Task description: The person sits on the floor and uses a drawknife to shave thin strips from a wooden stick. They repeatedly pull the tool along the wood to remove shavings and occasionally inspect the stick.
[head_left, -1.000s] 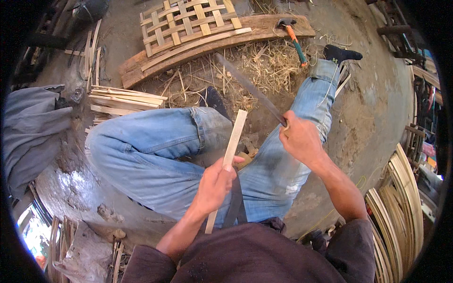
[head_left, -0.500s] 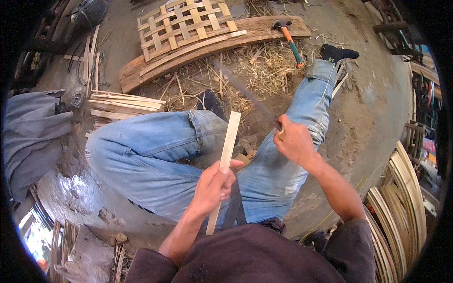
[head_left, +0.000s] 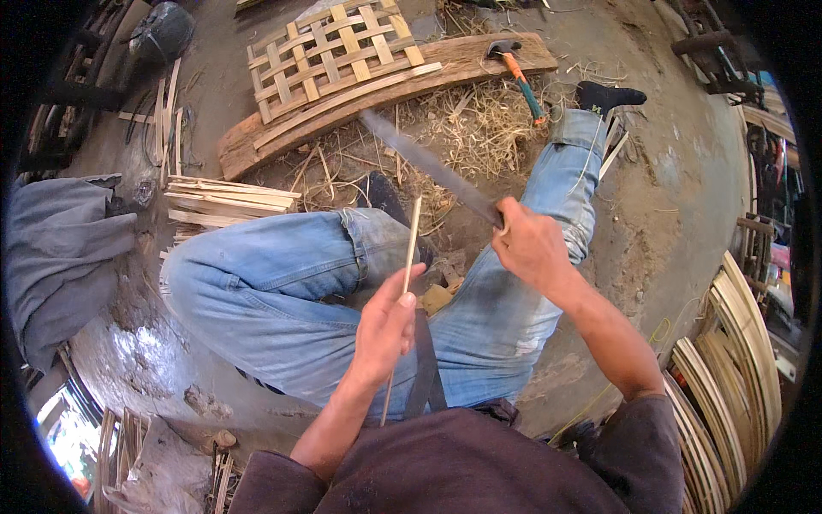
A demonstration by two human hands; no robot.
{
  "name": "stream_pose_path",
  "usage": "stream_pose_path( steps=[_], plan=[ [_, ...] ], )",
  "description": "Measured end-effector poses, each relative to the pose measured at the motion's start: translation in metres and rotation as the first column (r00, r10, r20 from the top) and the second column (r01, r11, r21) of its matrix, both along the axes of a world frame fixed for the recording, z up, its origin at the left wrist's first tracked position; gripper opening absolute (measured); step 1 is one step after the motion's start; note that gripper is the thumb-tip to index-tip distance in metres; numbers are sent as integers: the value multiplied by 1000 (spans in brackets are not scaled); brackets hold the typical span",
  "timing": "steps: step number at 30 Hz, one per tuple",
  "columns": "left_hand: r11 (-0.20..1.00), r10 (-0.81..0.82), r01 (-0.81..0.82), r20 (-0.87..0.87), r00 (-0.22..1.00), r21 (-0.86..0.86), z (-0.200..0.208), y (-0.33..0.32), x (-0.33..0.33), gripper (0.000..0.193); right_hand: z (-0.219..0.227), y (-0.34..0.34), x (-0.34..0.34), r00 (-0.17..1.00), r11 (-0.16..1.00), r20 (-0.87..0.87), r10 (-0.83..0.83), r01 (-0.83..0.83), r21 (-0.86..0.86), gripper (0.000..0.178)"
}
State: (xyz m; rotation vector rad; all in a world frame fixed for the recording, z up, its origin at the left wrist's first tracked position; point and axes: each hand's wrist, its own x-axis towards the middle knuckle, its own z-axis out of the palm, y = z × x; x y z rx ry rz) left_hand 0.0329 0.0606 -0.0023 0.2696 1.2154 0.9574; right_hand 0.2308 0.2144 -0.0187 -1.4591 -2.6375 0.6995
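Between the thumb and fingers of my left hand [head_left: 387,330] is a pale bamboo strip [head_left: 413,236], edge-on and pointing away from me over my lap. My right hand [head_left: 533,247] is closed round the handle of a long-bladed knife [head_left: 432,171]. The grey blade slants up and left, past the strip's far end and apart from it, slightly smeared by motion. Most of the handle is hidden inside my fist. A dark strap [head_left: 424,364] lies over my jeans beside the left hand.
Beyond my legs, a woven bamboo lattice [head_left: 330,53] rests on a wooden plank [head_left: 462,60] with a claw hammer [head_left: 518,81]. Shavings [head_left: 488,128] cover the ground before it. Split strips [head_left: 227,197] lie by my left knee; curved bundles [head_left: 728,360] stand at right.
The strip in my left hand has turned from its flat face to its narrow edge. The knife blade, smeared before, shows more clearly and broader; my right hand has shifted slightly left.
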Motion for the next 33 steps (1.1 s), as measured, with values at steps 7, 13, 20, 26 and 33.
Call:
stream_pose_path(
  steps=[7,13,20,26,33],
  plan=[
    [1000,-8,8,96,995,2,-3,14,-6,50,-4,-4,3,995,996,-62,74,-76,-36,17],
    [998,21,-37,300,954,49,-17,23,-4,63,-14,-12,12,993,995,-86,-85,79,-60,29],
    [984,-171,173,504,847,42,-25,27,2,68,-17,-10,18,996,992,-49,-73,78,97,19],
    [966,-257,240,253,933,98,-29,27,2,62,-25,-13,38,995,996,-59,-78,79,30,18],
    [990,123,-109,-161,979,93,-33,60,34,35,16,-44,20,631,405,-63,-773,415,-815,31]
  ],
)
